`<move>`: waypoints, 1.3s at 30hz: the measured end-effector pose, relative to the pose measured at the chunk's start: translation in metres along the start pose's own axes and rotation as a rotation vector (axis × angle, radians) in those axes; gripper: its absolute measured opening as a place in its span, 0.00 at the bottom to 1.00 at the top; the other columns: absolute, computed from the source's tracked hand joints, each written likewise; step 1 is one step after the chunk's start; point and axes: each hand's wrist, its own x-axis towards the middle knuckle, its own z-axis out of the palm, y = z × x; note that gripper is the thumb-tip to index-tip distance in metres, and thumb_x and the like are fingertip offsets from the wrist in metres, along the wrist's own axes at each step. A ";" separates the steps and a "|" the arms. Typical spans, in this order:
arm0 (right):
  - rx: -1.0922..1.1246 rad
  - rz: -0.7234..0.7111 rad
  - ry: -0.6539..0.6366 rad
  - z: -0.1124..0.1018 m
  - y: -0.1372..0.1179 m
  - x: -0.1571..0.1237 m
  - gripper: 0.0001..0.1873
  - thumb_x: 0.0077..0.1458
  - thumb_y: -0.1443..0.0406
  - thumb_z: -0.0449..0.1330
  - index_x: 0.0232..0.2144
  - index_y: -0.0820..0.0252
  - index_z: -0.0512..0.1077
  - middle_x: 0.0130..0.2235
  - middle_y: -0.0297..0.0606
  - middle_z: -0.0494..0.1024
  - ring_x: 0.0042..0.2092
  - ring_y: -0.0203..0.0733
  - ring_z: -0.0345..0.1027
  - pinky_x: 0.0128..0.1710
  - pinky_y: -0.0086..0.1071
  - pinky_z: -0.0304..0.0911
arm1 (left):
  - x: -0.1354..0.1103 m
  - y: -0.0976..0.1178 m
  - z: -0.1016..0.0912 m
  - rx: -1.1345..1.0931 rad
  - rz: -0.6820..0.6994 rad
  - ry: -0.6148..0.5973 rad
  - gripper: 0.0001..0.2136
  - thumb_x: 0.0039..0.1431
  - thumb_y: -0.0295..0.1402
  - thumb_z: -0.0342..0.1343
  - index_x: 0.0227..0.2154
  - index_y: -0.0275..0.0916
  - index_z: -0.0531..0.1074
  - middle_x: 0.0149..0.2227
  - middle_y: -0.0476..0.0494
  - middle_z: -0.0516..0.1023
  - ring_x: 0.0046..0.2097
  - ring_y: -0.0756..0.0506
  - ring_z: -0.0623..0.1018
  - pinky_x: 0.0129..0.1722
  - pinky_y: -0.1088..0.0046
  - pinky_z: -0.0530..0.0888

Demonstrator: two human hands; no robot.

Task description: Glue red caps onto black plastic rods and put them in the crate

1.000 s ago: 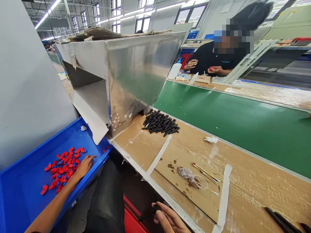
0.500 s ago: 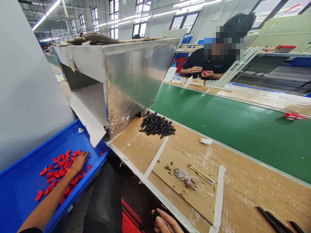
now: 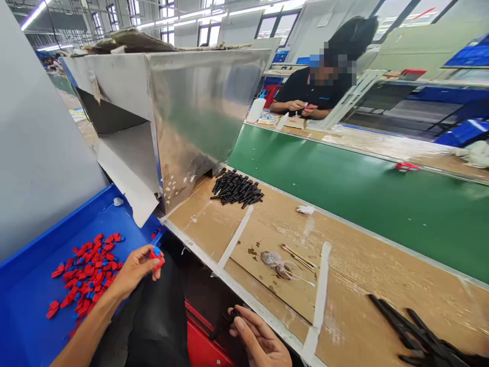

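Note:
Between the thumb and fingers of my left hand [image 3: 138, 269] is a small red block with a blue end [image 3: 157, 257], held above my leg near the blue bin's edge. The blue bin [image 3: 26, 285] carries a heap of similar red and blue pieces [image 3: 91, 270]. My right hand [image 3: 257, 334], low at the table's front edge, pinches a dark black part [image 3: 224, 323]; its exact shape is hard to make out against the dark background. A pile of black stick-like parts [image 3: 237, 187] lies on the cardboard-covered table, and more long black parts [image 3: 416, 326] rest at the lower right.
A metal housing [image 3: 202, 112] stands at the table's left end. On a cardboard sheet lie cotton swabs [image 3: 300, 257] and a small clear dish [image 3: 284, 270]. Beyond runs a green belt [image 3: 324, 168], with a person [image 3: 317, 92] working across it.
My left hand has risen out of the heap in the bin, moving right with a red and blue block. My right hand still holds the black part. The view has turned slightly right.

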 end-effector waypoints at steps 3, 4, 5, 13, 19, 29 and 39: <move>-0.004 -0.051 0.006 0.007 -0.007 -0.007 0.18 0.36 0.57 0.76 0.31 0.58 0.82 0.32 0.42 0.84 0.31 0.42 0.76 0.32 0.29 0.74 | 0.004 0.007 0.052 -0.153 0.001 -0.218 0.14 0.61 0.44 0.56 0.43 0.42 0.64 0.26 0.54 0.68 0.24 0.52 0.70 0.26 0.75 0.66; -0.005 -0.059 0.007 0.007 -0.009 -0.009 0.18 0.36 0.57 0.76 0.31 0.59 0.82 0.32 0.43 0.84 0.32 0.43 0.77 0.32 0.30 0.74 | 0.006 0.007 0.068 -0.195 -0.006 -0.280 0.13 0.63 0.43 0.53 0.44 0.43 0.63 0.25 0.56 0.66 0.23 0.53 0.69 0.25 0.76 0.64; -0.002 -0.073 0.018 0.006 -0.011 -0.010 0.18 0.36 0.57 0.76 0.31 0.59 0.82 0.32 0.43 0.84 0.32 0.44 0.77 0.33 0.31 0.75 | 0.008 0.006 0.082 -0.223 -0.018 -0.330 0.12 0.65 0.43 0.51 0.46 0.44 0.62 0.24 0.57 0.64 0.23 0.54 0.67 0.25 0.77 0.62; -0.015 -0.173 0.132 -0.032 -0.015 -0.011 0.17 0.42 0.56 0.73 0.33 0.60 0.81 0.33 0.42 0.83 0.32 0.43 0.76 0.33 0.32 0.74 | 0.011 -0.002 0.154 -0.303 -0.156 -0.573 0.14 0.67 0.43 0.46 0.36 0.38 0.67 0.21 0.57 0.59 0.17 0.58 0.53 0.20 0.75 0.46; 0.053 -0.185 0.163 -0.046 -0.022 -0.013 0.15 0.45 0.59 0.72 0.35 0.61 0.80 0.34 0.41 0.83 0.31 0.39 0.75 0.34 0.30 0.71 | 0.003 0.003 0.167 -0.545 -0.269 -0.760 0.17 0.59 0.44 0.53 0.46 0.38 0.69 0.28 0.52 0.63 0.22 0.55 0.62 0.25 0.74 0.55; -0.073 -0.256 0.226 -0.038 -0.036 -0.019 0.14 0.42 0.58 0.72 0.32 0.60 0.81 0.33 0.42 0.83 0.33 0.45 0.77 0.35 0.33 0.75 | 0.004 -0.011 0.171 -0.011 -0.210 -0.443 0.22 0.60 0.48 0.55 0.53 0.44 0.70 0.54 0.39 0.72 0.49 0.44 0.73 0.42 0.70 0.72; -0.138 -0.249 0.174 -0.029 -0.037 -0.018 0.12 0.44 0.61 0.72 0.33 0.58 0.81 0.29 0.38 0.83 0.29 0.41 0.77 0.31 0.30 0.74 | 0.002 0.000 0.171 0.324 0.039 -0.587 0.21 0.66 0.47 0.45 0.54 0.42 0.68 0.54 0.41 0.72 0.57 0.40 0.67 0.59 0.63 0.59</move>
